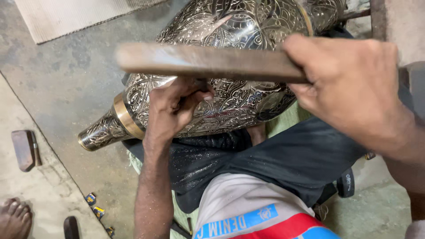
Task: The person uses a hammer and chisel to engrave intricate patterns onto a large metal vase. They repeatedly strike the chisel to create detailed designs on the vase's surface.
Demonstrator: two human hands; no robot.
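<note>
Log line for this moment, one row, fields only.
left hand: pinching small tool on engraved metal vase | right hand: gripping wooden stick above vase | vase: on its side across lap

Glossy engraved metal vase [230, 95], matt worn wooden stick [208, 62], rough concrete floor [71, 79].

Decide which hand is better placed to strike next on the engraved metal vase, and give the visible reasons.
Probably the right hand: it grips the wooden stick, raised across the engraved vase. The left hand is pinched around a small tool pressed against the vase's side, so it seems busy steadying it.
</note>
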